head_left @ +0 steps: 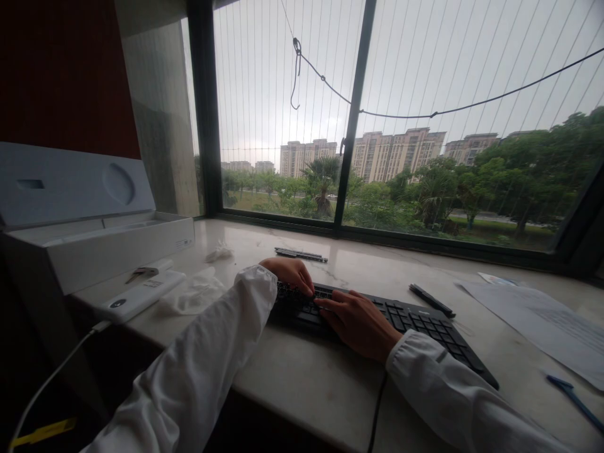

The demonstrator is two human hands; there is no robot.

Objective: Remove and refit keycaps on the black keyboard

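Beneath the left hand (291,273), curled downward, and right hand (361,323), fingers extended, lay the keyboard (428,324), keys up, its long axis slanting nearer rightward; I could not tell whether either pinched anything. Pale bench (306,384) surrounded them; a window (350,141) stood beyond.

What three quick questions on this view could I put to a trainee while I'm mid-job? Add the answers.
1. Fill in: The left hand and the right hand are both at a black ____.

2. What colour is the pen at the lower right?
a) red
b) blue
c) yellow

3. True or false: The large sheet of paper lies to the left of both hands.

Key:
1. keyboard
2. b
3. False; it lies to their right.
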